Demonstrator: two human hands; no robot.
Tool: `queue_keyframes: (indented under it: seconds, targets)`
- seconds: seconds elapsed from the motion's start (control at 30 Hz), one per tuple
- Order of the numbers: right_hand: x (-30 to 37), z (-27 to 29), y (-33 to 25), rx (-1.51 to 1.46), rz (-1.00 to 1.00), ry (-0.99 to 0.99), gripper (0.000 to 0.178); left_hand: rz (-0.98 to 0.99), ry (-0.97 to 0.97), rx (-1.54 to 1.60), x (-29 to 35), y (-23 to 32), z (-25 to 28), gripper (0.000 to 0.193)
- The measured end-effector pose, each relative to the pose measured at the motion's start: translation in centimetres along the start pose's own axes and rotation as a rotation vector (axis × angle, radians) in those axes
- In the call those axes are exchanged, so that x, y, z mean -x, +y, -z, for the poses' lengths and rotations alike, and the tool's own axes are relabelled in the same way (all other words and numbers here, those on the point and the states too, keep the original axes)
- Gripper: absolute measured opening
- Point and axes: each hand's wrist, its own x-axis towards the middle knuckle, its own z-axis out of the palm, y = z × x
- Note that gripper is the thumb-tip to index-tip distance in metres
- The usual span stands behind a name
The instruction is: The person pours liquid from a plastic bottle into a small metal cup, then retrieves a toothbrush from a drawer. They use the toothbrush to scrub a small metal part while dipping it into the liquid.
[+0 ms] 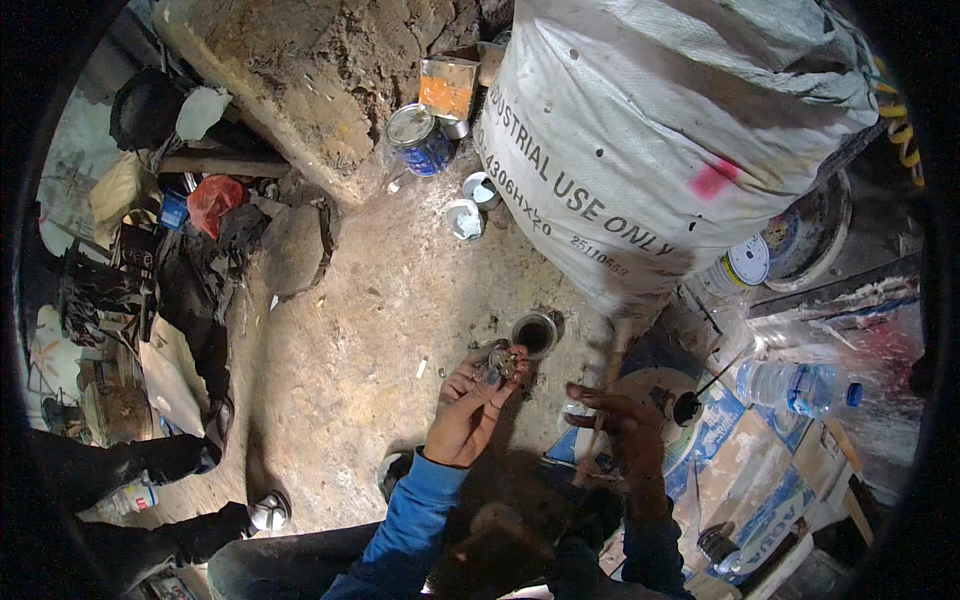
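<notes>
My left hand [470, 405], in a blue sleeve, is closed with its fingertips round a small, dark, grimy metal-looking part [502, 366]. Its exact kind is too small to make out. Just beyond those fingers stands a small round cup [534, 335] with something dark inside. My right hand [628, 425] hovers to the right in shadow, fingers stretched out toward the left and apart. A thin pale stick [588, 455] runs past its fingers; I cannot tell whether they touch it.
A large white woven sack [640, 130] bulges at the far right. Paint cans [420, 150] and small open tins [465, 219] stand beyond. A plastic bottle [790, 388] and flattened cardboard [745, 470] lie at right. Rags and scraps [215, 205] crowd the left, near another person's legs [160, 520].
</notes>
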Motion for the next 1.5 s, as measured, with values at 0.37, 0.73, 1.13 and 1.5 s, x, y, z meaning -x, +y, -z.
queue_keyframes:
  seconds: [0.37,0.73,1.13,1.5]
  targets:
    - [2.2,-3.7,-2.6,0.445,-0.572,-0.031,0.035,-0.172,0.072,-0.453,-0.4,-0.9,0.2,0.038]
    - [2.5,-3.8,-0.8,0.599,-0.482,0.049,0.038,-0.182,0.056,-0.522,-0.4,-1.0,0.2,0.038]
    - [2.9,-3.7,-0.8,0.625,-0.381,0.057,0.044,-0.195,0.027,-0.487,-0.2,-0.9,-0.1,0.037]
    - [2.7,-4.1,-1.4,0.651,-0.438,0.045,0.036,-0.198,0.026,-0.516,-0.2,-1.0,-0.1,0.04]
